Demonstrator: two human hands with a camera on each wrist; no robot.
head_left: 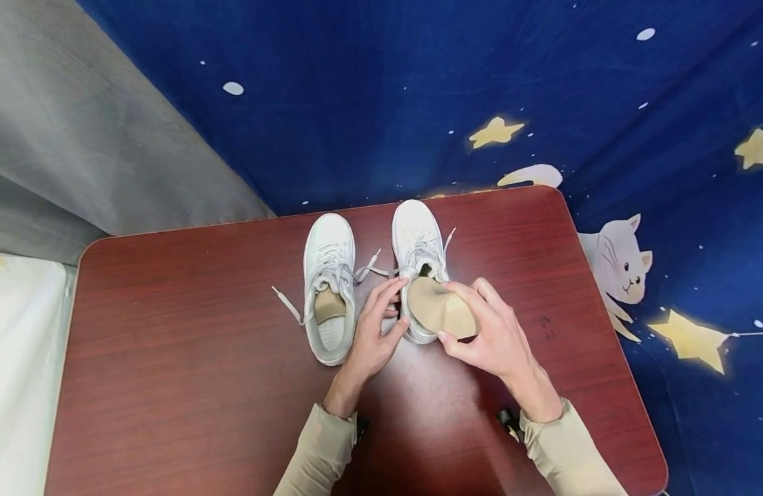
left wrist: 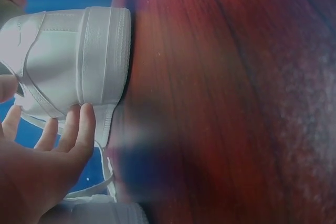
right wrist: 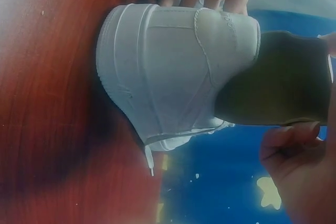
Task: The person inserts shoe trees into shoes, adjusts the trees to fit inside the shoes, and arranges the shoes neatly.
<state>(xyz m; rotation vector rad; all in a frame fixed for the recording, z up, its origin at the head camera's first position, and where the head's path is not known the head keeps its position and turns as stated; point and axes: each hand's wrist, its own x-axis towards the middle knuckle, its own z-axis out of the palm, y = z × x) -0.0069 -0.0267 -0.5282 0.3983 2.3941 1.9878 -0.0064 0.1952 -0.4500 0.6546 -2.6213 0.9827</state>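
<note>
My right hand [head_left: 489, 331] pinches a tan shoe insert [head_left: 443, 308] between thumb and fingers. The insert is bent and tilted, and its far end overlaps the opening of the right-hand white sneaker [head_left: 416, 224]. On that sneaker's left side my left hand [head_left: 373, 334] rests, fingertips [left wrist: 86, 111] against the outer wall and thumb at the heel collar. The left-hand white sneaker [head_left: 329, 234] stands beside it, toe pointing away, with a tan piece [head_left: 329, 305] inside. In the right wrist view the insert [right wrist: 278, 77] looks dark and curved and extends out past the heel.
Both sneakers stand on a reddish-brown table [head_left: 189, 358], with loose laces [head_left: 286, 303] spread around them. A blue curtain [head_left: 369, 96] with stars and a cat hangs behind the table, and a grey curtain [head_left: 96, 110] at the left.
</note>
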